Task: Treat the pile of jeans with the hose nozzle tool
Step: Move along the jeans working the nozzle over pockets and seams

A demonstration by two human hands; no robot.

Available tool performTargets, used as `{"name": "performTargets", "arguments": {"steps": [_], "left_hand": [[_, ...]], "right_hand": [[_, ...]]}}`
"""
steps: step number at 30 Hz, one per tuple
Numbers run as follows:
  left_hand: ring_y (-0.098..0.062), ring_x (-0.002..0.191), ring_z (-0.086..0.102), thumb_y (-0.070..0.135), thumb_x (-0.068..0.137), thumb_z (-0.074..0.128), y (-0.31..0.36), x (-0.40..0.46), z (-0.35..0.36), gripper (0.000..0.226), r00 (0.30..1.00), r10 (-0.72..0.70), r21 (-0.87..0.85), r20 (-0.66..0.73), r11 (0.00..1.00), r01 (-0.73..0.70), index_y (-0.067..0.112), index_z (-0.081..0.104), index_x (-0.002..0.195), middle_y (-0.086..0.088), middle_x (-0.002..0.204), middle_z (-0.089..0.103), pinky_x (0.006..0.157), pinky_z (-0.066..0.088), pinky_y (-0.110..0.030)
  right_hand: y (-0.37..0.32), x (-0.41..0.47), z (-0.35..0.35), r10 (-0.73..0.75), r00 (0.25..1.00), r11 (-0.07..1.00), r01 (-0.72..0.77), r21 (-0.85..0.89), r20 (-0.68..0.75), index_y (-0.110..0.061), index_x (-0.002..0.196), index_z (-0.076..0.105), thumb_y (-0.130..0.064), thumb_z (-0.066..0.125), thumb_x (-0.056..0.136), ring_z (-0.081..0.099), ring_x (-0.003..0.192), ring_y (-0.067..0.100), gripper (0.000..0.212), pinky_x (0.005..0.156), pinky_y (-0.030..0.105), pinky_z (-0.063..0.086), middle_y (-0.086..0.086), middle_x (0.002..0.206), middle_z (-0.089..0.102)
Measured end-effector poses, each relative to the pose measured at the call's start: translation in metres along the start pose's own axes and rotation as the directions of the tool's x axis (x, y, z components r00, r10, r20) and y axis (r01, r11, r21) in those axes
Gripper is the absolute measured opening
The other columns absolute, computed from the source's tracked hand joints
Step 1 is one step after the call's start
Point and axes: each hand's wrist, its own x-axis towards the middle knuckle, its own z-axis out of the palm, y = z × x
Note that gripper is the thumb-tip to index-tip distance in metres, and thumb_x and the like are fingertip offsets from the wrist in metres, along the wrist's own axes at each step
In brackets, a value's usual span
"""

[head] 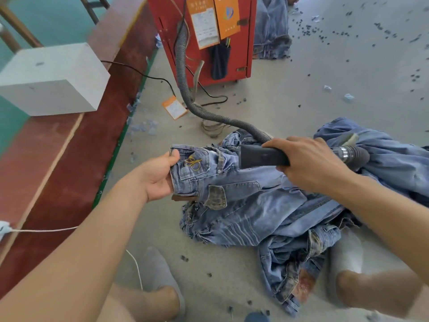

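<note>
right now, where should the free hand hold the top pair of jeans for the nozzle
Grip the waistband corner from the left, as the left hand does: it is a thick folded edge, clear of the black nozzle that the right hand holds.

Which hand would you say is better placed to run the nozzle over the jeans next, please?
Right. The right hand already grips the nozzle above the jeans, while the left hand pinches their waistband.
</note>
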Motion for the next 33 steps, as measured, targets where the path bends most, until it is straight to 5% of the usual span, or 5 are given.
{"name": "performTargets", "arguments": {"steps": [7,11,19,26,33], "left_hand": [[-0.031,0.100,0.076,0.030,0.114,0.028,-0.003,0.001,0.002,0.039,0.995,-0.001,-0.073,0.102,0.997,0.009,0.012,0.057,0.131,-0.017,0.119,0.075,0.070,0.064,-0.049],[-0.033,0.103,0.075,0.034,0.114,0.026,-0.004,0.001,0.000,0.042,0.995,-0.012,-0.063,0.101,0.998,0.018,0.013,0.058,0.132,-0.017,0.123,0.073,0.070,0.064,-0.050],[-0.032,0.103,0.075,0.041,0.113,0.024,-0.003,0.000,0.002,0.050,0.997,-0.029,-0.054,0.071,0.998,0.033,0.013,0.063,0.127,-0.015,0.121,0.074,0.075,0.062,-0.045],[-0.033,0.108,0.074,0.042,0.112,0.025,-0.002,0.002,0.006,0.052,0.996,-0.031,-0.036,0.084,0.999,0.034,0.011,0.060,0.135,-0.017,0.129,0.071,0.085,0.055,-0.050],[-0.033,0.105,0.075,0.044,0.112,0.027,0.001,-0.002,0.006,0.056,0.994,-0.033,-0.060,0.105,0.997,0.039,0.006,0.062,0.133,-0.019,0.126,0.072,0.076,0.063,-0.046]], "right_hand": [[-0.018,-0.008,0.012,-0.031,0.997,0.995,0.038,-0.096,0.072,-0.047,0.135,0.050,-0.027,0.064,0.095,0.060,0.104,0.023,0.047,0.086,0.041,0.035,-0.010,0.100,0.056],[-0.028,-0.010,-0.006,-0.099,0.995,0.988,0.098,0.117,-0.001,-0.047,0.135,0.053,-0.028,0.069,0.094,0.060,0.097,0.017,0.047,0.090,0.043,0.043,-0.012,0.107,0.065],[0.013,0.001,-0.028,0.108,0.992,0.993,-0.110,0.033,0.062,-0.042,0.132,0.056,-0.022,0.069,0.094,0.062,0.096,0.029,0.045,0.084,0.044,0.048,0.000,0.109,0.070],[-0.019,-0.002,0.005,-0.042,0.996,0.995,0.048,-0.082,0.078,-0.045,0.135,0.051,-0.025,0.064,0.094,0.061,0.103,0.026,0.048,0.090,0.043,0.039,-0.008,0.099,0.056],[-0.020,-0.010,-0.024,-0.101,0.992,0.992,0.094,0.079,0.081,-0.049,0.134,0.053,-0.023,0.072,0.093,0.060,0.096,0.016,0.052,0.089,0.042,0.043,-0.015,0.107,0.065]]}}
